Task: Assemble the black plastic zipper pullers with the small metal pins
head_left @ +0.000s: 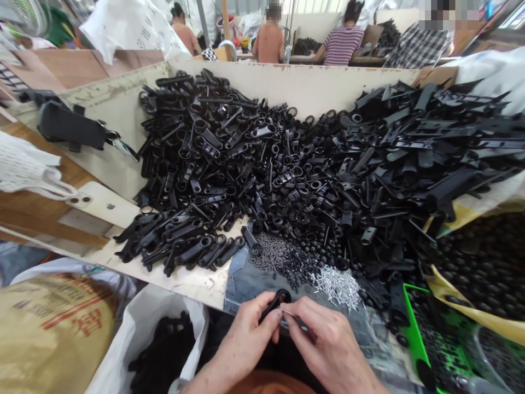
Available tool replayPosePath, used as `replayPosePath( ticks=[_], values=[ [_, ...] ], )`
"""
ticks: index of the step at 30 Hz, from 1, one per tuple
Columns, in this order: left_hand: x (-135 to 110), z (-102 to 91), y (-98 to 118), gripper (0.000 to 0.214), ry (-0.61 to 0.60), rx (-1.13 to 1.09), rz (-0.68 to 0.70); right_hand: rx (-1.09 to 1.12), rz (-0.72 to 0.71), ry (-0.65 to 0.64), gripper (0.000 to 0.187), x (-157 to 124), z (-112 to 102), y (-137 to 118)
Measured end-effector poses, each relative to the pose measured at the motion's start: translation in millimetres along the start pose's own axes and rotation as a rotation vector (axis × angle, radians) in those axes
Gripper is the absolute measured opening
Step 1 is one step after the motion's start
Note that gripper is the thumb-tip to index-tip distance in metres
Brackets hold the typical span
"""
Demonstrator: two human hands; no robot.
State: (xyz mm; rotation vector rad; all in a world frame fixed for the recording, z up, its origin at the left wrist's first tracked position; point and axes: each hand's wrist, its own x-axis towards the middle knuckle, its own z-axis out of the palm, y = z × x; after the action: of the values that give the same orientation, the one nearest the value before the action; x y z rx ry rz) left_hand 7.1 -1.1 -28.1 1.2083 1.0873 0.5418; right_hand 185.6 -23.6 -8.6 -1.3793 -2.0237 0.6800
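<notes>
Just over the near edge of the bench, my left hand (pixel 251 327) is closed around a black plastic part with a ring-shaped end (pixel 282 295). My right hand (pixel 326 335) pinches a thin, pale metal pin (pixel 287 312) against that part. How far the pin goes in is hidden by my fingers. Right in front of my hands lies a heap of silver pins (pixel 337 285). Beside it are small dark metal pieces (pixel 268 253) and little black balls (pixel 326 251). Several black ring-ended parts (pixel 197 249) lie in a row to the left.
Large piles of black parts (pixel 229 142) and flat black pieces (pixel 435 131) fill the bench behind. A green basket (pixel 410 317) stands at right, a white sack (pixel 135 323) at lower left. A white phone (pixel 102 203) lies at left. Other people (pixel 342 41) sit beyond the back board.
</notes>
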Motion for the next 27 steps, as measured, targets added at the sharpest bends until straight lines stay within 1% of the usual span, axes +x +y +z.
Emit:
replayPosePath(
  ticks=[4, 8, 10, 13, 17, 20, 27],
  values=[
    [1, -1.3, -1, 0.034, 0.027, -0.027, 0.015, 0.035, 0.010, -0.014, 0.025, 1, -7, 1],
    [1, -4.4, -2, 0.040, 0.035, -0.075, -0.039, 0.008, 0.017, 0.042, 0.028, -8, -17, 4],
    [1, -5.9, -2, 0.043, 0.036, -0.074, -0.083, -0.016, 0.005, -0.010, 0.029, -13, -17, 6],
    [1, -6.5, -5, 0.049, 0.054, -0.062, -0.096, -0.027, 0.013, -0.114, 0.032, -16, -9, 8],
    [1, -5.0, -9, 0.051, 0.056, -0.067, -0.084, -0.040, 0.039, -0.107, 0.028, -13, 2, 9],
    [1, -4.2, -11, 0.052, 0.060, -0.067, -0.069, -0.023, 0.044, -0.110, 0.027, -11, 3, 8],
    [2, -4.6, -10, 0.053, 0.074, -0.049, -0.055, 0.048, 0.144, -0.282, 0.034, -6, 0, 4]
  ],
)
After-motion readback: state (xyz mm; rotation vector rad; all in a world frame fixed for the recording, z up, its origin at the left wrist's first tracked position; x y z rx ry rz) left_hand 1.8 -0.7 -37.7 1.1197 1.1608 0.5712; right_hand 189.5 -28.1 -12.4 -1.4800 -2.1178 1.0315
